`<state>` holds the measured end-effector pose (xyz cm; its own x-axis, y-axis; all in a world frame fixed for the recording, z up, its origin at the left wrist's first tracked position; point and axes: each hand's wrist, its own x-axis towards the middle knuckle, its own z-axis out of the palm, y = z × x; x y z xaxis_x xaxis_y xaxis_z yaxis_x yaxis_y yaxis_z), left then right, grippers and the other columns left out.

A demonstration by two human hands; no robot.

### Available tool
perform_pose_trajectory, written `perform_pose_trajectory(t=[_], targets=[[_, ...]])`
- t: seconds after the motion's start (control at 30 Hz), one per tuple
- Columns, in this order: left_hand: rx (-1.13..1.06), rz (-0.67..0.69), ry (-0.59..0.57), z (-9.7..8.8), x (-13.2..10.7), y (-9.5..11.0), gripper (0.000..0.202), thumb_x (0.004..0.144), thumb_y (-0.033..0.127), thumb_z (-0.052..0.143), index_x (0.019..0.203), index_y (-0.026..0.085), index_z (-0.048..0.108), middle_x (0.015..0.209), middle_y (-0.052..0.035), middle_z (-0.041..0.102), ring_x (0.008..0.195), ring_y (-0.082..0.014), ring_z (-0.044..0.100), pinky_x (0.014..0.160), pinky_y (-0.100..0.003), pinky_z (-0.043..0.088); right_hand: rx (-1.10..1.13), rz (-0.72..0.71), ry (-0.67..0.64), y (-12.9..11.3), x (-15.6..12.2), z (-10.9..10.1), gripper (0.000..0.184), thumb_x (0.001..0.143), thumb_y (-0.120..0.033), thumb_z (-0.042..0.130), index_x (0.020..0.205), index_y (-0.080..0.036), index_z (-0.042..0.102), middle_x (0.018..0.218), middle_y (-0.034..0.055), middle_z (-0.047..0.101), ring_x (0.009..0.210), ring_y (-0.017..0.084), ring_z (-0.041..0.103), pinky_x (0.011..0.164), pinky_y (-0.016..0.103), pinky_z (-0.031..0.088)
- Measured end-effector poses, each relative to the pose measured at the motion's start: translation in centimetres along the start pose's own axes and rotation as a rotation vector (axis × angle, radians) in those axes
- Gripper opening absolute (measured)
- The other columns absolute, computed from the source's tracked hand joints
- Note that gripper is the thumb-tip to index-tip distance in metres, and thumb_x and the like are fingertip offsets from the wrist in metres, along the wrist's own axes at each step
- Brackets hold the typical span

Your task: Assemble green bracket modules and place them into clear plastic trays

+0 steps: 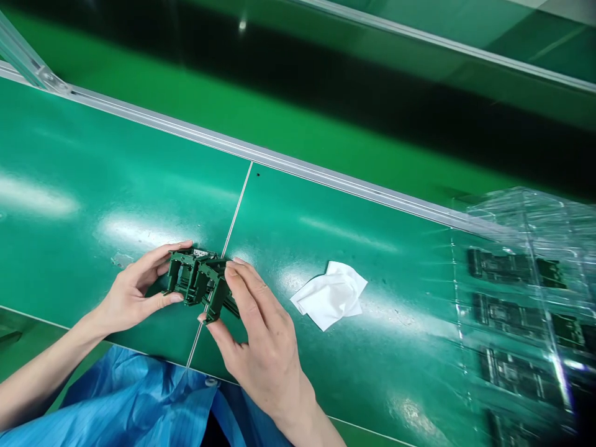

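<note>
Two dark green plastic housing parts [198, 282] rest together on the green table [93, 186], near a seam in its surface. My left hand [133, 292] grips the left part between thumb and fingers. My right hand [258, 338] pinches the right part, fingers over its top and thumb under its near end. The two parts touch side by side; I cannot tell whether they are joined.
A crumpled white cloth [330, 295] lies right of my hands. Stacked clear plastic trays [521, 298] holding dark circuit boards stand at the right. A metal rail [279, 158] borders the table's far edge. My blue garment [139, 400] shows at the near edge.
</note>
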<state>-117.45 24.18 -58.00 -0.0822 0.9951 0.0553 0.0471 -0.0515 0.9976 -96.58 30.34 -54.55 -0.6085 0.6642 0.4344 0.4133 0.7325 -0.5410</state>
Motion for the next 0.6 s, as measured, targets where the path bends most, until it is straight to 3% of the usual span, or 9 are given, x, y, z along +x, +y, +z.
perform_pose_trajectory(t=[0.33,0.6], targets=[[0.027,0.006,-0.024,0.13,0.13,0.05,0.057,0.083,0.017,0.071,0.135,0.026,0.050,0.138,-0.0075,0.055,0.124,-0.0181,0.055,0.103,-0.025,0.045,0.020,0.031,0.006,-0.35,0.09,-0.43,0.062,0.088,-0.017,0.061,0.145,-0.015,0.036,0.129,0.0134,0.060,0.122,0.027,0.056,0.102,0.041,0.054],[0.248,0.067,-0.028,-0.16,-0.22,0.46,0.058,0.086,0.021,0.068,0.139,0.027,0.045,0.138,-0.0052,0.054,0.126,-0.0143,0.053,0.106,-0.019,0.042,0.155,0.071,-0.006,0.36,-0.28,-0.46,0.062,0.085,-0.015,0.063,0.142,-0.019,0.038,0.131,0.0141,0.057,0.125,0.028,0.054,0.103,0.044,0.053]])
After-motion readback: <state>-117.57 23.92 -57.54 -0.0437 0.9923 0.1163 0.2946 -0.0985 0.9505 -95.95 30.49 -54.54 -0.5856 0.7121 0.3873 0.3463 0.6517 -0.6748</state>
